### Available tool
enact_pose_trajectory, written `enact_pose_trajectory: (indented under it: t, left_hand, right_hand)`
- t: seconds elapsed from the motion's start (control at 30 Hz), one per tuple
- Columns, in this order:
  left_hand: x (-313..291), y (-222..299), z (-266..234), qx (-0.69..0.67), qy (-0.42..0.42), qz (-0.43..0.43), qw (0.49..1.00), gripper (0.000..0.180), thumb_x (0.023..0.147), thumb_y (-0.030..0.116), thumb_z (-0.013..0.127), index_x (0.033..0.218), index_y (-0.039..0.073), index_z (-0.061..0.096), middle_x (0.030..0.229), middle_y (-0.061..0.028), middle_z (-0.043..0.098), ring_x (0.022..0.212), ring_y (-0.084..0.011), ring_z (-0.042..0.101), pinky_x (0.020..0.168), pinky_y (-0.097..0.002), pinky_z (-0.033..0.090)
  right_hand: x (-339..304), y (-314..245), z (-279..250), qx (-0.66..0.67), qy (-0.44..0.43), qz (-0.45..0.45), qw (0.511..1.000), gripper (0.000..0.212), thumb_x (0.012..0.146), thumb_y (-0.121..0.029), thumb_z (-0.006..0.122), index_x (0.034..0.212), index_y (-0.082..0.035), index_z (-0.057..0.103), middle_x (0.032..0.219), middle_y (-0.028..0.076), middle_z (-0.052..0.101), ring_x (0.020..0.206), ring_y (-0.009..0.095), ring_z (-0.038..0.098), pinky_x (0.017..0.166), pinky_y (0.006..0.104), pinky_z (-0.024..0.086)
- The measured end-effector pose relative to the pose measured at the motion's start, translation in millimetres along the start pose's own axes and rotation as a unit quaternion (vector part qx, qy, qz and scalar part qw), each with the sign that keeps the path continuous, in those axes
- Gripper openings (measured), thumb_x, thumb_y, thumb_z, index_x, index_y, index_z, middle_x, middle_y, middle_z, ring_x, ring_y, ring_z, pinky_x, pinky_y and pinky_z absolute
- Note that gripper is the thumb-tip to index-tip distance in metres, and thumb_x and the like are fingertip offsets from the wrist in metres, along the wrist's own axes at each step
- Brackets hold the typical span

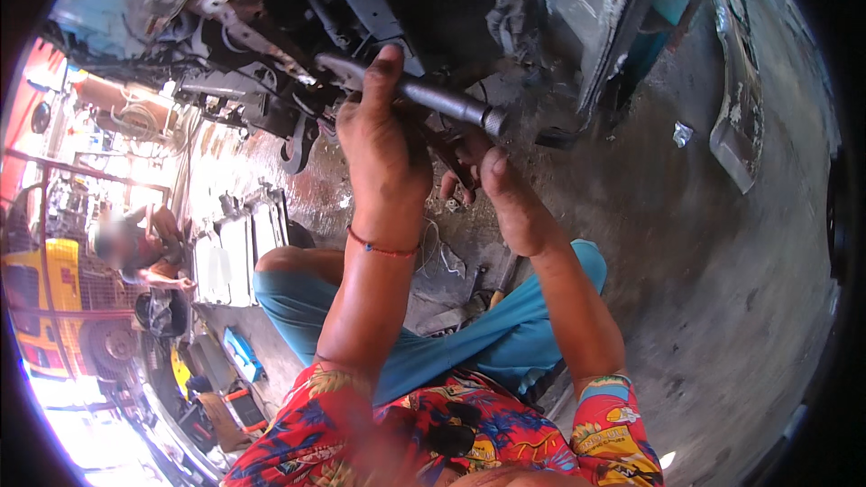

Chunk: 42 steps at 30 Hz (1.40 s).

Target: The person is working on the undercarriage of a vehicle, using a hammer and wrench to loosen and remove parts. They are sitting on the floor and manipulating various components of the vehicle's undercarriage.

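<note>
My left hand point(383, 140) is closed round a dark grey metal shaft point(446, 102), its thumb lying over the top. The shaft has a broad flattened end on the left and a ribbed or threaded tip on the right. Below that tip is my right hand point(514, 198), thumb raised and fingers curled. A dark brownish strip point(448, 160) runs down from under the shaft to the right fingers; whether they grip it is hard to see. Just beyond both hands, the vehicle's underside parts point(370, 4) hang close to the shaft.
I sit cross-legged on a stained concrete floor point(713, 307). Tools, one a hammer-like handle point(496, 298), lie between my legs. A worn curved panel point(735, 126) lies at right. Left are white panels point(225, 257), a blue box point(242, 353), another person point(144, 239) and a yellow vehicle point(45, 298).
</note>
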<state>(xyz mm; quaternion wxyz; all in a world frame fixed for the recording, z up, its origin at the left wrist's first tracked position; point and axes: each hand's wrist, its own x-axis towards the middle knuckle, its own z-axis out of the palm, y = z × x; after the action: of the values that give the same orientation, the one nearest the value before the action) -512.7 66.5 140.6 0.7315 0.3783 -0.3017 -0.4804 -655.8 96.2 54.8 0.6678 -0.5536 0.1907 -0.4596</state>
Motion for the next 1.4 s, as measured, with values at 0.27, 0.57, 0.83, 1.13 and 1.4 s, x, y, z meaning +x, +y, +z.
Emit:
enact_pose_trajectory:
  t: [0.27, 0.57, 0.83, 1.13, 1.4]
  left_hand:
    - [-4, -21, -17, 0.044, -0.006, -0.008, 0.999, 0.034, 0.1, 0.027, 0.073, 0.114, -0.002, 0.063, 0.095, -0.0117, 0.068, 0.085, -0.022, 0.069, 0.078, -0.0349, 0.056]
    - [-4, -33, -32, 0.176, -0.033, -0.015, 0.984, 0.06, 0.102, 0.049, 0.063, 0.143, 0.005, 0.057, 0.131, -0.014, 0.066, 0.12, -0.027, 0.063, 0.103, -0.0417, 0.052]
    - [-1, -43, -34, 0.114, -0.059, -0.001, 0.992, 0.048, 0.106, 0.041, 0.061, 0.136, 0.004, 0.06, 0.124, -0.0139, 0.071, 0.113, -0.0278, 0.069, 0.1, -0.0425, 0.056]
    - [5, -37, -30, 0.106, -0.067, 0.029, 0.992, 0.045, 0.11, 0.04, 0.055, 0.134, 0.003, 0.062, 0.12, -0.0137, 0.073, 0.106, -0.0274, 0.072, 0.095, -0.0431, 0.06]
    - [10, -30, -23, 0.148, -0.052, 0.07, 0.985, 0.042, 0.108, 0.037, 0.058, 0.135, 0.005, 0.061, 0.124, -0.0075, 0.069, 0.113, -0.0209, 0.065, 0.096, -0.0399, 0.053]
  right_hand:
    - [-8, 24, -7, 0.027, -0.02, -0.008, 0.999, 0.089, 0.105, -0.073, 0.038, 0.164, -0.008, 0.033, 0.138, 0.019, 0.059, 0.124, 0.028, 0.058, 0.106, 0.0408, 0.045]
    - [-8, 71, -19, 0.117, -0.038, 0.028, 0.992, 0.096, 0.099, -0.083, 0.036, 0.167, -0.016, 0.035, 0.14, 0.013, 0.058, 0.114, 0.026, 0.057, 0.099, 0.0418, 0.049]
    - [-8, 73, -20, 0.134, -0.011, -0.031, 0.99, 0.089, 0.103, -0.076, 0.039, 0.163, -0.011, 0.041, 0.14, 0.02, 0.057, 0.125, 0.032, 0.055, 0.107, 0.0446, 0.044]
    - [2, 52, -35, 0.082, -0.066, -0.009, 0.994, 0.08, 0.11, -0.066, 0.029, 0.166, -0.009, 0.033, 0.157, 0.025, 0.05, 0.148, 0.043, 0.044, 0.124, 0.048, 0.03]
    - [13, 35, -27, 0.079, -0.028, 0.013, 0.996, 0.093, 0.098, -0.085, 0.032, 0.143, -0.008, 0.055, 0.121, 0.005, 0.061, 0.099, 0.013, 0.053, 0.087, 0.0307, 0.043]
